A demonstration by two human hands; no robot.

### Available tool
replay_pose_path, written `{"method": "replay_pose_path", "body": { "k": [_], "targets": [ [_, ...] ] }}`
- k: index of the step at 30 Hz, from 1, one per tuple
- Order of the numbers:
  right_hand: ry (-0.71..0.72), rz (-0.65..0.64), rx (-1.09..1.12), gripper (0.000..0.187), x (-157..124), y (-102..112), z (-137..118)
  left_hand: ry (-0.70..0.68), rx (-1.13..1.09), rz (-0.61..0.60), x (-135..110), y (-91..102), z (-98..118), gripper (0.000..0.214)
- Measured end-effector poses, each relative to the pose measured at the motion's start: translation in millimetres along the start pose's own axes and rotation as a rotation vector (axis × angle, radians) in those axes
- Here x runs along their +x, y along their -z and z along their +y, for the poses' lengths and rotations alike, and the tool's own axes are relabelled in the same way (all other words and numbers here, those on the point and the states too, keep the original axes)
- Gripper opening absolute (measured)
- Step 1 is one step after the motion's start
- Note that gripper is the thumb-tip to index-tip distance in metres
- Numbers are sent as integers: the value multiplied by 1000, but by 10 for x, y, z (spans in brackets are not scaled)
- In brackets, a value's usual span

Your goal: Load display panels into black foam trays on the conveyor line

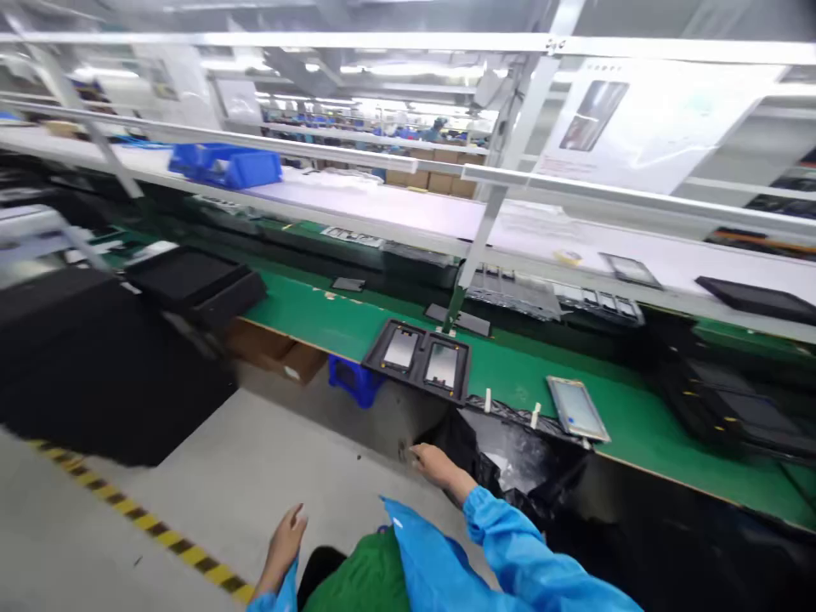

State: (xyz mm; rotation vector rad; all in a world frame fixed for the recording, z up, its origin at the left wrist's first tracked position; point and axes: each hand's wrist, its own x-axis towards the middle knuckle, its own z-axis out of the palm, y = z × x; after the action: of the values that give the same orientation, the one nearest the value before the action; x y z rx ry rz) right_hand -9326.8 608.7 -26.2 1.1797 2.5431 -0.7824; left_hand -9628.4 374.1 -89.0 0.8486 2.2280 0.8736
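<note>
My right hand (439,467) hangs above the floor in front of the bench, its index finger stretched out and the other fingers loosely bent. Nothing shows in it. Low at the left, my left hand (284,544) is held beside my body with the fingers loosely apart, and no object is visible in it. Nearest to my right hand is a black tray (417,378) with two flat screen-like panels, projecting over the bench edge. A framed glass panel (577,409) lies farther right on the green bench top (510,374). Both hands are apart from these things.
Black plastic sheeting (456,438) hangs from the bench edge by white clips. A blue stool (354,380) and cardboard boxes (274,348) stand under the bench. Black trays (188,276) are stacked at left. Blue bins (223,164) sit on the upper shelf. Yellow-black tape (150,523) marks the floor.
</note>
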Motion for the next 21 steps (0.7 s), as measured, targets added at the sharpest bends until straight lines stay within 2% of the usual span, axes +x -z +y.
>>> {"method": "replay_pose_path", "body": {
  "k": [2, 4, 7, 9, 12, 16, 18, 21],
  "targets": [
    [-119, 143, 87, 47, 33, 299, 498, -63, -17, -38, 524, -144, 263, 32],
    [-250, 276, 114, 48, 119, 612, 967, -166, -30, -65, 1117, -238, 635, 38],
    [-399, 427, 80, 50, 364, 1121, 1576, -360, -33, -98, 2031, -434, 1370, 40],
    [-482, 496, 45, 51, 583, 1477, 1899, -497, -11, -120, 2613, -665, 1950, 40],
    [-607, 525, -27, 53, 947, 1984, 2268, -690, 79, -184, 3381, -1146, 2883, 40],
    [-737, 465, -95, 60, 1458, 2465, 2715, -919, 263, -310, 4132, -1900, 4022, 45],
    [-771, 444, -97, 64, 1716, 2591, 2986, -1016, 365, -380, 4418, -2306, 4461, 50],
    [-796, 395, -113, 69, 2090, 2660, 3454, -1145, 514, -485, 4773, -2946, 4927, 59]
  ]
}}
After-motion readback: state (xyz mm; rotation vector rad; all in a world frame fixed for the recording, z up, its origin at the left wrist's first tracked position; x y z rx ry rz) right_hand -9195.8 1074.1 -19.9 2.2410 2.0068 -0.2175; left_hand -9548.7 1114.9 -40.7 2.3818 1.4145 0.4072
